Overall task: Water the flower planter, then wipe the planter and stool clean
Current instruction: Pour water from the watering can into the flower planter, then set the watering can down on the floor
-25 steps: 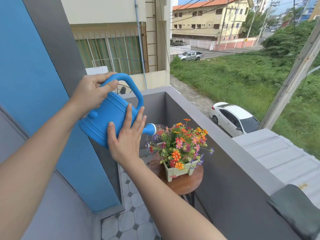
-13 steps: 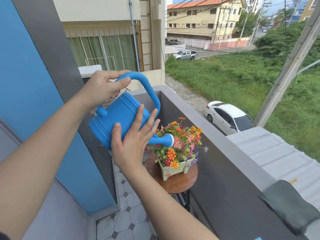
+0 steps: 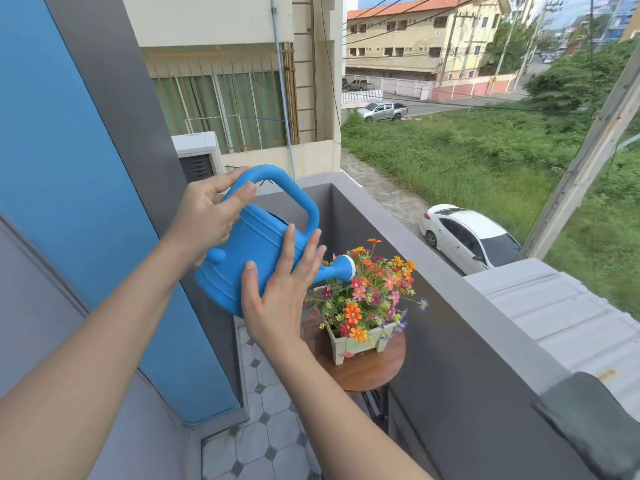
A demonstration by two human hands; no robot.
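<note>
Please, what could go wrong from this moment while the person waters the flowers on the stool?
1. The right hand only lies flat against the watering can; just the left hand grips the handle, so the tilted can might swing or slip.
2. The spout head hangs close above the flowers and could knock them.
3. The planter is small, so water may overflow onto the stool and floor tiles.

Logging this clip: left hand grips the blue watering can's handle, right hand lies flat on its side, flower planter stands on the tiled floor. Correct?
No: the head view shows the flower planter on the wooden stool, not the tiled floor. The left hand grips the handle of the blue watering can; the right hand lies flat on its side.
</note>
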